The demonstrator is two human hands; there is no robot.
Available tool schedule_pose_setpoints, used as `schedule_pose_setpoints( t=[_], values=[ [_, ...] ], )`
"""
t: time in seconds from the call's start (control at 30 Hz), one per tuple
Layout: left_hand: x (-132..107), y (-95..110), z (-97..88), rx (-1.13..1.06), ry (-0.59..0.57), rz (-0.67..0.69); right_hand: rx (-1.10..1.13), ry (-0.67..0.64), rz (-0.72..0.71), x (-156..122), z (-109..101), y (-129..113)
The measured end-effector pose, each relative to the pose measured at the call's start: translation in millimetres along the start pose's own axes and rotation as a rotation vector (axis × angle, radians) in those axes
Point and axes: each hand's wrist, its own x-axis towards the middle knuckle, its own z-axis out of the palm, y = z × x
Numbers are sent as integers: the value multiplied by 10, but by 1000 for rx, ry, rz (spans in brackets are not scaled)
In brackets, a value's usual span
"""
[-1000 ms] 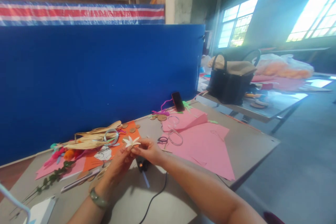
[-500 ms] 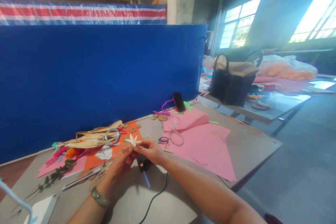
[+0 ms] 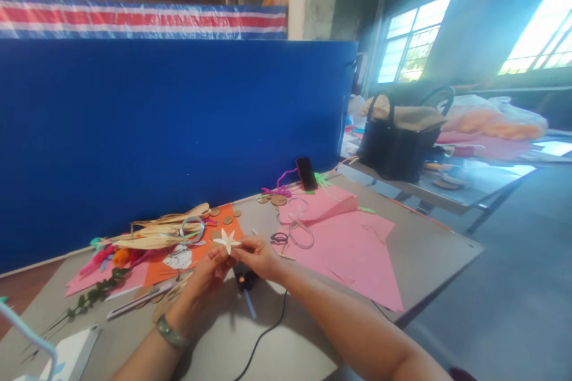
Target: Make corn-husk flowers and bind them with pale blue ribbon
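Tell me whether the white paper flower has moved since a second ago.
No. The white paper flower stays pinched between the left hand and right hand, the same gap from the glue gun.

Matt pink paper sheets (image 3: 353,253) on a smooth grey table (image 3: 429,244).

Both forearms are bare from the hands back to the lower edge of the view. Just behind the left hand (image 3: 209,271), a smooth, rounded bangle (image 3: 172,333) of pale grey-green fits closely round the wrist. Far behind the right hand (image 3: 259,256), a small dark red patch (image 3: 462,374) shows, too little to tell whether it is clothing.
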Motion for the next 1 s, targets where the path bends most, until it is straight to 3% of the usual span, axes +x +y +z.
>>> schedule_pose_setpoints(
  t=[0.6,1.0],
  values=[
    [-7,31,60,-13,65,-38,-172,-14,-47,-8,-33,-16],
    [-9,21,55,-47,62,-85,-99,-11,-10,-1,-22,69]
  ],
)
